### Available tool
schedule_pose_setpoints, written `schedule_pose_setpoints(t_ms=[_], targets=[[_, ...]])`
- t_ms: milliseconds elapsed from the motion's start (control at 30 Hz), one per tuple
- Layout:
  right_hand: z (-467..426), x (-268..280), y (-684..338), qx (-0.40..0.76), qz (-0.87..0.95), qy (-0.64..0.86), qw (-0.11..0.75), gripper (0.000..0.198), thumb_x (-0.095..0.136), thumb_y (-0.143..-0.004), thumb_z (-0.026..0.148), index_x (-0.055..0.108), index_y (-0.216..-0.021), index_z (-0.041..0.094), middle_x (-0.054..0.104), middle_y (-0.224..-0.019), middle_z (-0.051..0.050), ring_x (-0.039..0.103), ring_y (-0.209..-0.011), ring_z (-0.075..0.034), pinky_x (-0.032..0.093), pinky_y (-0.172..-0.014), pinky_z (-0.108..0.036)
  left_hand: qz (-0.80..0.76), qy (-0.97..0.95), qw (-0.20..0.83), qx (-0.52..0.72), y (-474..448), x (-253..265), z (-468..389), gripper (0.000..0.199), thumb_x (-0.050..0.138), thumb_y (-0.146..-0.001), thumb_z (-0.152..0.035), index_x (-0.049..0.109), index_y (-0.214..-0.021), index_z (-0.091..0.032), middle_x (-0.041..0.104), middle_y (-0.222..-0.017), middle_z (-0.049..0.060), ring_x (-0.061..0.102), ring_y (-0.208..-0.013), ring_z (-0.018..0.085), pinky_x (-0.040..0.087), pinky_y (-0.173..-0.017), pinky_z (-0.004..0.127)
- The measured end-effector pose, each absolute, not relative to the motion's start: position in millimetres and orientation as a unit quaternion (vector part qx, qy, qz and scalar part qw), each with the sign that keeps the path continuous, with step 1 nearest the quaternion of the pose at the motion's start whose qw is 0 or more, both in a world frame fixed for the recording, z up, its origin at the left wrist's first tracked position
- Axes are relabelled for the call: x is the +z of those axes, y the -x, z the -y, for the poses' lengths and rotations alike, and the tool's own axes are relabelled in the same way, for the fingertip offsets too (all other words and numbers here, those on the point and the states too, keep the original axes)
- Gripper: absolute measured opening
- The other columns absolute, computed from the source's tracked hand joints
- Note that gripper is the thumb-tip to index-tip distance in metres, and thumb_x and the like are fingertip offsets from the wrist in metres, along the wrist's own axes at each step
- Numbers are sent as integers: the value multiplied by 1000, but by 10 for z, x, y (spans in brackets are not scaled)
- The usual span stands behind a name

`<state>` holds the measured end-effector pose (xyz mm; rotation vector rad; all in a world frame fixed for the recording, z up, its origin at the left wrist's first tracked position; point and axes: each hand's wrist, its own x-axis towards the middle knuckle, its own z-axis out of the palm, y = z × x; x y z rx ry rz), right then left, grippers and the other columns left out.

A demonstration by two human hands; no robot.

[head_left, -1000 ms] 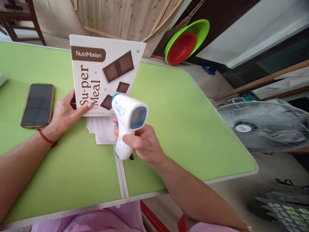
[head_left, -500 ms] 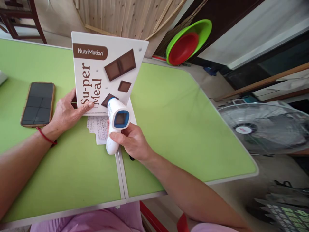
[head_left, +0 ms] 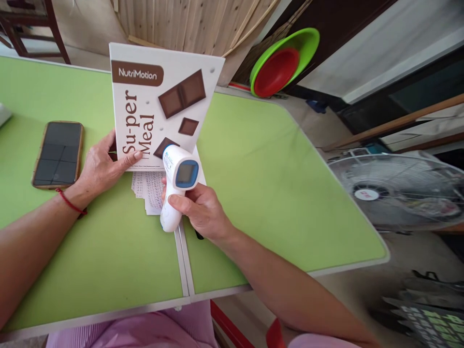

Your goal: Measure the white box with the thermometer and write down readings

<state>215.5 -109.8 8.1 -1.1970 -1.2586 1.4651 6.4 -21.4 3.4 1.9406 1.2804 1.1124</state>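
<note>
My left hand [head_left: 103,162] grips the lower left edge of a white box [head_left: 145,106] with brown "NutriMotion" and "Su-per Meal" print and pictures of chocolate pieces; the thumb lies across its front and the other fingers are behind it. In my right hand [head_left: 205,210] is a white infrared thermometer [head_left: 172,208] with a blue-framed screen, held by its handle in front of the box's lower right corner. The screen looks grey, with no reading I can make out. Sheets of written paper [head_left: 154,195] lie on the table below the box, partly hidden by the box and thermometer.
A phone in a brown case [head_left: 60,154] lies on the green folding table [head_left: 275,203], left of my left hand. A dark object [head_left: 199,235] shows under my right wrist. Beyond the table are a fan [head_left: 391,193], green and red basins [head_left: 277,72] and a wooden chair [head_left: 34,31].
The thermometer has tilted slightly and shifted a little to the right, and its screen has gone from dark to lighter grey. Both hands keep their holds.
</note>
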Motion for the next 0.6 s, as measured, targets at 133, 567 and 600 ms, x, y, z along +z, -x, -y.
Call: schedule_pose_setpoints(t_ms=[133, 567, 600], targets=[[1090, 106, -2162, 593, 491, 480, 421, 37, 79, -65, 51, 59, -75, 21, 57, -71, 1, 54, -66, -14, 49, -64, -31, -470, -721, 290, 418, -68, 54, 222, 61, 65, -77, -74, 64, -108, -22, 73, -98, 4, 69, -87, 26, 58, -72, 35], [1074, 257, -2318, 468, 598, 481, 438, 37, 72, -71, 56, 63, -80, 22, 63, -74, -3, 57, -66, -17, 52, -60, -34, -455, -725, 290, 428, -64, 67, 234, 56, 66, -80, -69, 63, -111, -22, 72, -103, 4, 69, -91, 27, 60, -74, 36], [1060, 281, -2402, 419, 623, 491, 442, 34, 70, -73, 55, 64, -82, 22, 65, -76, -3, 59, -68, -18, 53, -62, -36, -451, -725, 289, 432, -64, 62, 237, 56, 66, -81, -69, 63, -113, -22, 72, -104, 4, 69, -92, 27, 60, -74, 36]])
